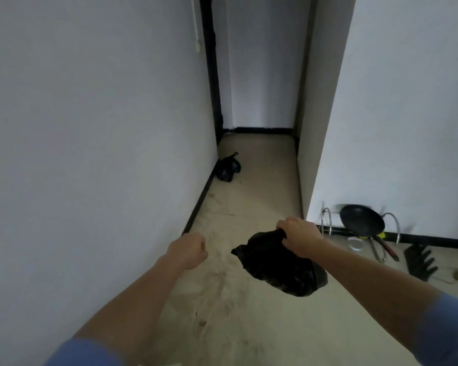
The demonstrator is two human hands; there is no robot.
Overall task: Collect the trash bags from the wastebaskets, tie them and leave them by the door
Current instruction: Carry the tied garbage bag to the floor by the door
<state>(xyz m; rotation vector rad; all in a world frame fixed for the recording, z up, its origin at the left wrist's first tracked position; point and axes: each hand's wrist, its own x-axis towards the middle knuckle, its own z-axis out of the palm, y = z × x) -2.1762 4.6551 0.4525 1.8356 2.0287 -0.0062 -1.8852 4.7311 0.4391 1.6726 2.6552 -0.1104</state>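
Note:
My right hand [299, 235] grips the gathered top of a black trash bag [278, 268], which hangs in the air above the floor at centre right. My left hand [189, 249] is curled into a loose fist with nothing in it, left of the bag. Farther down the narrow corridor a second black trash bag [228, 167], tied at the top, lies on the floor against the left wall, near a dark door frame [210, 75].
White walls close in on both sides of the beige, dusty floor [249, 194]. At the right, against the wall, stand a black frying pan [361, 220] in a metal rack [328, 220], tongs [378, 250] and a black rack piece [421, 262].

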